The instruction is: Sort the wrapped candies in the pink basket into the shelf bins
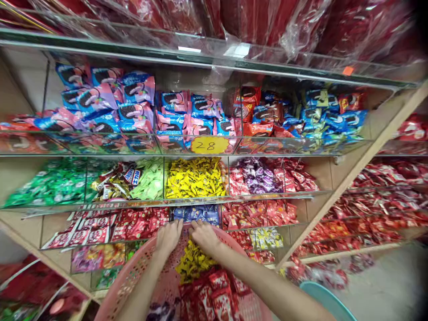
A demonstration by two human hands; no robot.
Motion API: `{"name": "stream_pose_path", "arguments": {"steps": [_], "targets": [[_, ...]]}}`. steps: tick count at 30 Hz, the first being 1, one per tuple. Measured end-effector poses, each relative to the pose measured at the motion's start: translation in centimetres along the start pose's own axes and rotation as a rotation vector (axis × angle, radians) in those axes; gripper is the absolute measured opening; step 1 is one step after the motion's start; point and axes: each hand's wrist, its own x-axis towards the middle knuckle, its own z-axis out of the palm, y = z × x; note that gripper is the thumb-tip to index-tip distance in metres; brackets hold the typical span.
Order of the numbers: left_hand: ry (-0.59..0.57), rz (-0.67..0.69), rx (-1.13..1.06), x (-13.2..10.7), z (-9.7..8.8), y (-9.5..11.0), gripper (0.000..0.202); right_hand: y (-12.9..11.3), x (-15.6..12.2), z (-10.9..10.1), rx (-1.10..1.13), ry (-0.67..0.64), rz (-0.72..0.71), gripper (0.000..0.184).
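Left hand [169,237]: at the basket's [129,272] far rim, knuckles up, fingers curled over it. Right hand [204,236]: same rim, just beside, fingers likewise bent. Left forearm [144,285], bare: over the basket's left side. Right forearm [261,274], bare: slanting across its right side.

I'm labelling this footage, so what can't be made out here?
In the head view:
Pink basket: near side, cut off by the bottom edge.
Teal tub: lower part, cut off by that edge.
Dark packets: print lost to blur.
Left hand, right hand: grip, hidden by the hands' backs.
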Motion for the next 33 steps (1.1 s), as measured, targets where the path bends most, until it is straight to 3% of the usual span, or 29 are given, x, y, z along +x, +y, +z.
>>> {"name": "stream_pose_path", "arguments": {"steps": [4, 7, 9, 13, 16, 18, 22, 33], "targets": [[0.006, 0.002, -0.006, 0.0, 0.0, -0.1, 0.052, -0.1, -0.5, 0.3, 0.006, 0.007, 0.005, 0.019], [0.026, 0.017, -0.008, 0.0, 0.1, -0.2, 0.051, 0.1, -0.9, -0.7, 0.013, 0.033, -0.016, 0.017], [0.038, 0.016, -0.002, -0.1, 0.1, -0.2, 0.051, 0.6, -1.0, -2.6, 0.041, 0.09, -0.031, 0.013], [0.061, 0.006, 0.019, -0.1, 0.0, -0.2, 0.05, 2.9, -0.8, -8.2, 0.17, 0.299, -0.005, 0.02], [0.058, 0.014, 0.017, -0.2, 0.0, -0.1, 0.049, 5.8, 0.0, -11.8, 0.205, 0.384, 0.129, 0.022], [0.056, 0.019, 0.008, -0.2, 0.1, -0.2, 0.049, 7.6, 0.6, -13.2, 0.158, 0.359, 0.267, 0.019], [0.057, -0.002, -0.014, -0.1, 0.1, -0.2, 0.05, 9.2, 1.5, -13.8, 0.05, 0.224, 0.432, 0.022], [0.05, -0.009, -0.029, -0.2, 0.1, -0.2, 0.049, 8.6, 2.0, -13.0, 0.037, 0.128, 0.481, 0.027]]}}
